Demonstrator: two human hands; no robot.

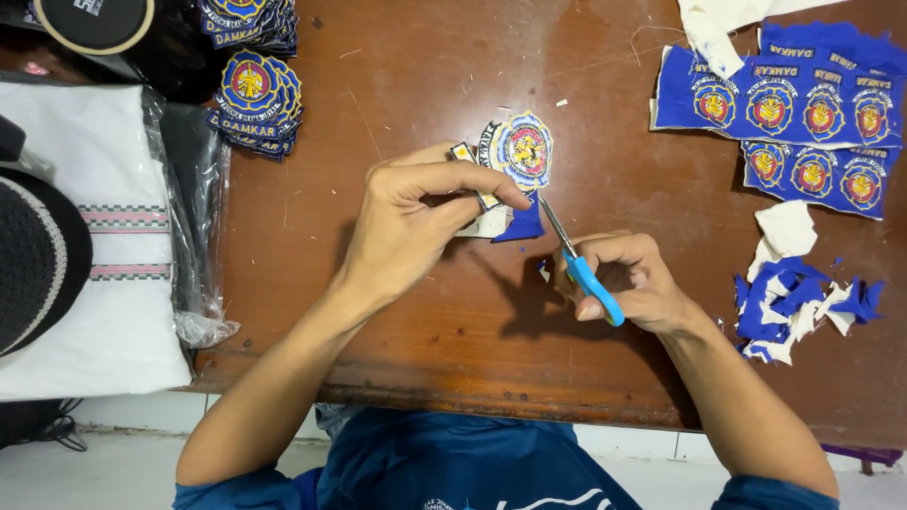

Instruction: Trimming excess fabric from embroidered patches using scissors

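Pinching a round embroidered patch of blue, yellow and red thread [520, 151] between thumb and forefinger, the left hand [411, 227] is holding it up just above the worn brown wooden table [425, 85], with a flap of blue backing cloth [522, 225] still hanging off the patch's lower edge. The right hand [628, 283] is gripping a pair of small scissors with blue plastic handles [578, 264], fingers closed through and around the handle, and the steel blades are pointing up at that blue flap, their tips touching or just short of it; whether the blades are parted is hard to tell from this angle.

Judging by what is lying about, the trimming looks to be well under way but far from over. Two stacks of finished round patches [257, 94] are sitting at the far left of the table, near a folded white cloth in a clear plastic bag [113, 246]. At the far right, uncut blue fabric sheets bearing rows of the same emblems [803, 123] are waiting, nine or so emblems showing, and below them a heap of blue and white offcuts [798, 307] is building up. On the patch in hand, most of the outline appears to be cut free already, leaving the lower edge to be cleared.
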